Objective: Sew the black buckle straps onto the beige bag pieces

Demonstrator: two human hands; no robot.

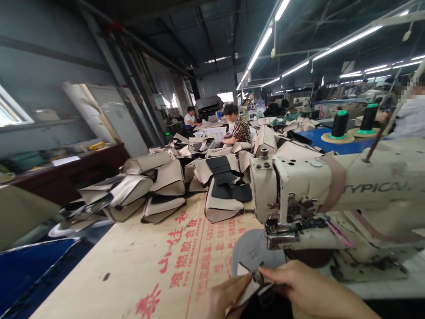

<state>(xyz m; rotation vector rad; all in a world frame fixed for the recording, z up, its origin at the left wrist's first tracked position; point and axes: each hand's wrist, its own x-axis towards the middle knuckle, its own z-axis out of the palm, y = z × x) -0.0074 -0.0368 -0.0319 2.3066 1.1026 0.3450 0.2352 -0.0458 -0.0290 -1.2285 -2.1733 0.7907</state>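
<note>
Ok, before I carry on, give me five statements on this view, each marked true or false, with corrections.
1. The left-hand grip and right-hand grip both pinch one beige-and-black flexible piece. True.
2. The cream-coloured metal sewing machine stands at the left edge of the view. False: it stands on the right.
3. Two black thread cones with green tops stand on round tan discs. True.
4. The flat pale plywood board carries blue lettering. False: the lettering is red.
5. The beige box-shaped pieces with black edging are laid out in a single neat row. False: they lie in a jumbled heap.
</note>
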